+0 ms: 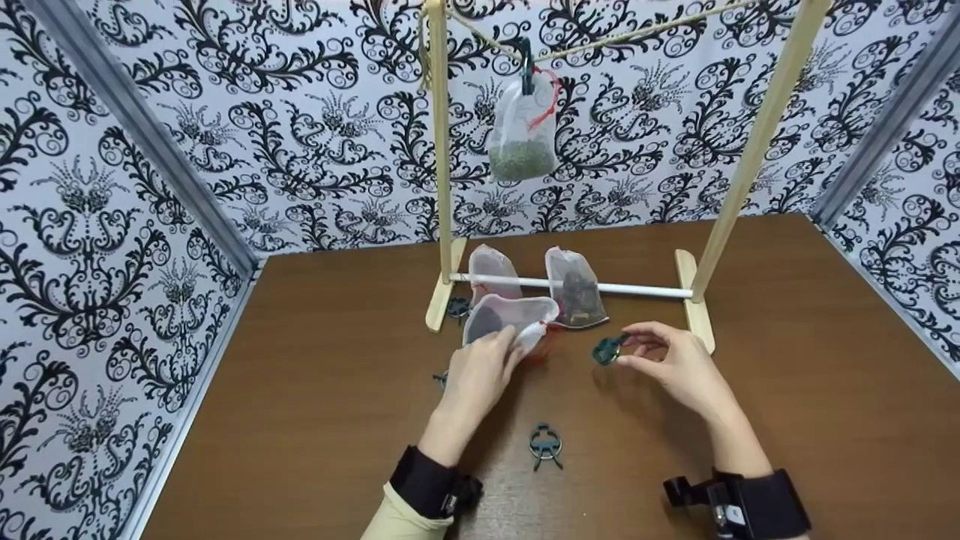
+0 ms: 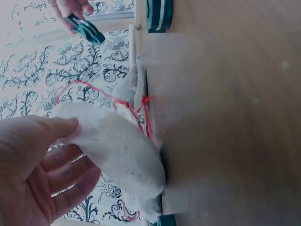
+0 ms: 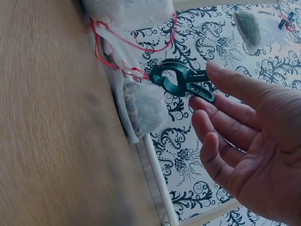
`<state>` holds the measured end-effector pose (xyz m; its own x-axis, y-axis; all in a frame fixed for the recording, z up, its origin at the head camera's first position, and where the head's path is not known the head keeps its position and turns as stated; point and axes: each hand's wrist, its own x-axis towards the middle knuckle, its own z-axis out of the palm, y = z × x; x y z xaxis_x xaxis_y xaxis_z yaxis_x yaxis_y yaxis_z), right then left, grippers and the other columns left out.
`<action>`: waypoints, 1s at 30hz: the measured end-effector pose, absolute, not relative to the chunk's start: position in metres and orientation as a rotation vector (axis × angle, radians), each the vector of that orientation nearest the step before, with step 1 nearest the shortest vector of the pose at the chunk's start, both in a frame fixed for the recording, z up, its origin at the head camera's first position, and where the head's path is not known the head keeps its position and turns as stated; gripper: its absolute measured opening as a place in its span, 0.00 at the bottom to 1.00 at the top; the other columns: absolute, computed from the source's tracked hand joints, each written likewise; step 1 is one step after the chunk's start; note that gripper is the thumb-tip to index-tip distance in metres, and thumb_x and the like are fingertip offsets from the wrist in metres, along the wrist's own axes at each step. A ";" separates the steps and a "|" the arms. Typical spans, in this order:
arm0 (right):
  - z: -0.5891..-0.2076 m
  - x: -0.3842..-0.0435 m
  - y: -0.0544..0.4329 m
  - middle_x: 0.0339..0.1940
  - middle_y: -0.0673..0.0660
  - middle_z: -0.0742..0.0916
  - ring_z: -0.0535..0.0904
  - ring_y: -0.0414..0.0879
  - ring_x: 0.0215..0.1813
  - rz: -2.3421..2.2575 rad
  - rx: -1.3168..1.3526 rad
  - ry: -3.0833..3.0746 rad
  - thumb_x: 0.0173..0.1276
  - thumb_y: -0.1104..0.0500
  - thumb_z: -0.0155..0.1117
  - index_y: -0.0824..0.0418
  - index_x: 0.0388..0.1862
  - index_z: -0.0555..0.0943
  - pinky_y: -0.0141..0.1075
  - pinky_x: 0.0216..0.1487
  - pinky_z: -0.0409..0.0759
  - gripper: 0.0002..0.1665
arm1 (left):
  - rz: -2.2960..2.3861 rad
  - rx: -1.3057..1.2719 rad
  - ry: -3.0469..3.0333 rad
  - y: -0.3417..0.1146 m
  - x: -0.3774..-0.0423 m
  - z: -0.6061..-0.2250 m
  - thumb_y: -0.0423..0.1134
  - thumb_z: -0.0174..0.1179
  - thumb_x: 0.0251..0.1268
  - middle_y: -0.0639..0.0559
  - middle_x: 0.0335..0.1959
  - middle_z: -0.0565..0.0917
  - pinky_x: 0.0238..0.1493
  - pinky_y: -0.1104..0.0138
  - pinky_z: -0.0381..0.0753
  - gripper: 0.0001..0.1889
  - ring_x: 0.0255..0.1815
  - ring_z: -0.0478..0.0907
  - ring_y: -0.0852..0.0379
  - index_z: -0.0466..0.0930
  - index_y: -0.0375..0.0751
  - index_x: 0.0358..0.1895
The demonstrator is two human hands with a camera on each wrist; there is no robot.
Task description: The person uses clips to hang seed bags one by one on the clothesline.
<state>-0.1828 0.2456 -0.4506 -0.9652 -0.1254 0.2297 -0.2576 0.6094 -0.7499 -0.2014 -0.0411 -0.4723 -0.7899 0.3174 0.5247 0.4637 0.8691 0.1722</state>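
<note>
My left hand (image 1: 480, 371) pinches the top of a white mesh bag (image 2: 122, 150) with a red drawstring, its lower end at the tabletop. To the right, my right hand (image 1: 679, 367) holds a dark green plant clip (image 3: 174, 77) by its two handles, between thumb and fingers. The clip's round jaws point toward the bags, apart from them. Behind the held bag lie a pinkish mesh bag (image 1: 493, 271) and a mesh bag with dark brown contents (image 1: 579, 296). What the held bag contains is hard to make out.
A wooden stand (image 1: 441, 150) with a white crossbar (image 1: 637, 289) carries a rope (image 1: 637, 33). From the rope hangs a bag of green herbs (image 1: 523, 154), held by a clip (image 1: 526, 67). Loose clips lie on the table, one in front (image 1: 545, 444), another by the stand's left foot (image 1: 457, 306).
</note>
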 end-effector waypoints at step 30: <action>-0.323 -0.225 0.229 0.27 0.58 0.88 0.68 0.32 0.20 0.904 0.666 -2.212 0.58 0.69 0.72 0.64 0.48 0.86 0.20 0.23 0.66 0.17 | -0.712 -0.776 -2.434 -0.018 -0.238 -0.328 0.44 0.62 0.69 0.55 0.32 0.90 0.32 0.66 0.83 0.06 0.30 0.86 0.58 0.81 0.47 0.40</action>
<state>-0.2250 0.2294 -0.3228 -0.6603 -0.2048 0.7225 -0.6523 0.6331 -0.4167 -0.2376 -0.0180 -0.3279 -0.7211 0.3795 0.5797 0.6321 0.7030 0.3259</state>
